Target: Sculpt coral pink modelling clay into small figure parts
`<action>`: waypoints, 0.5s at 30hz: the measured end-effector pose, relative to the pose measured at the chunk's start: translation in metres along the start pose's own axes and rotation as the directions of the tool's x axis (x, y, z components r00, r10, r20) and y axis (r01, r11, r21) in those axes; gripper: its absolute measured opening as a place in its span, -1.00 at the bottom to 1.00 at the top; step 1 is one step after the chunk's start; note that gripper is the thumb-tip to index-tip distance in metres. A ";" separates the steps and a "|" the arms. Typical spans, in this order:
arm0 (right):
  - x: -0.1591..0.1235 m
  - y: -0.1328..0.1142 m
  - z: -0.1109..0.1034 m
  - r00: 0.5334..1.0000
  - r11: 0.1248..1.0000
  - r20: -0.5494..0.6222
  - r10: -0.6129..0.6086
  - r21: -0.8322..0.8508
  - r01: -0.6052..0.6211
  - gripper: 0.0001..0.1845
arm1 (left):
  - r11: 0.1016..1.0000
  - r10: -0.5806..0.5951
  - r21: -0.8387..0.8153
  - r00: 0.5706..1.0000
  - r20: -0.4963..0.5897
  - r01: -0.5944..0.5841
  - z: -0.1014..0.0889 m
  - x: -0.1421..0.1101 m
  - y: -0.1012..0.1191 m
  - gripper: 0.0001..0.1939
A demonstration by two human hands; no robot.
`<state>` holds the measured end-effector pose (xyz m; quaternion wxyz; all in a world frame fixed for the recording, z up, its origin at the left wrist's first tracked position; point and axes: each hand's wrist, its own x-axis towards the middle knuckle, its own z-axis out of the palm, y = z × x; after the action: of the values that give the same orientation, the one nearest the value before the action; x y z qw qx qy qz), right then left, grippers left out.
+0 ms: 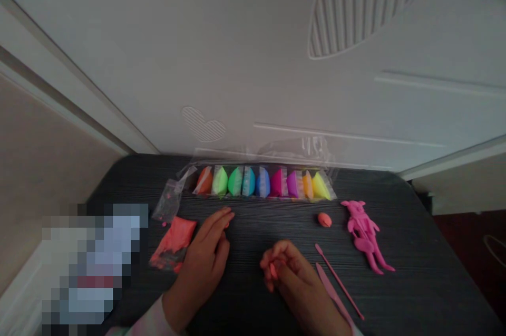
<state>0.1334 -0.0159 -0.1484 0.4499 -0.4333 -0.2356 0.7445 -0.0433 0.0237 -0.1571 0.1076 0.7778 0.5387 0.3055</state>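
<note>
My right hand [298, 286] is closed, its curled fingers and thumb around a lump of coral-orange modelling clay [273, 271]. To its left, my left hand [207, 251] hangs over the table with fingers close together and bent down. A small bit of the same clay [226, 224] shows under its fingertips. Beside the left wrist lies an opened clear packet of coral clay [179, 233]. Past the right hand, a rounded ball of coral clay [324, 219] sits on the table. A pink modelling stick [340, 281] and a pink plastic knife [332, 288] lie by the right hand.
A row of clear packets with clay in several colours [261, 183] runs along the back of the dark table [245, 294]. A torn clear wrapper [168, 201] lies at left, a pink animal-headed figure [363, 233] at right. A white panel [237, 61] rises behind.
</note>
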 end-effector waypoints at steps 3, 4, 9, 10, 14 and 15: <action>0.004 0.001 -0.001 0.999 0.995 -0.005 0.036 0.098 -0.035 -0.78 | 0.996 0.030 0.084 0.999 0.031 -0.032 0.005 0.001 0.000 -0.66; 0.005 0.001 -0.002 0.999 0.990 -0.012 0.042 0.137 -0.040 -0.78 | 0.993 0.048 0.108 0.997 0.054 -0.053 0.007 0.001 0.000 -0.65; 0.002 -0.001 -0.002 0.995 0.969 -0.093 0.041 0.246 -0.017 -0.62 | 0.969 0.139 0.184 0.980 0.141 -0.164 0.011 0.001 -0.001 -0.64; 0.000 -0.003 -0.001 0.992 0.967 -0.116 0.044 0.253 -0.013 -0.58 | 0.967 0.151 0.187 0.979 0.140 -0.176 0.011 0.001 -0.001 -0.63; -0.005 -0.012 0.003 0.990 0.967 -0.139 0.027 0.256 0.010 -0.52 | 0.969 0.165 0.170 0.982 0.091 -0.179 0.009 0.001 0.000 -0.65; -0.005 -0.013 0.004 0.990 0.968 -0.140 0.008 0.250 0.027 -0.53 | 0.971 0.166 0.162 0.983 0.077 -0.176 0.009 0.001 0.000 -0.67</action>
<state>0.1372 -0.0137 -0.1352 0.5200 -0.4230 -0.1094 0.7340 -0.0379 0.0259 -0.1633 0.0316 0.8368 0.4898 0.2424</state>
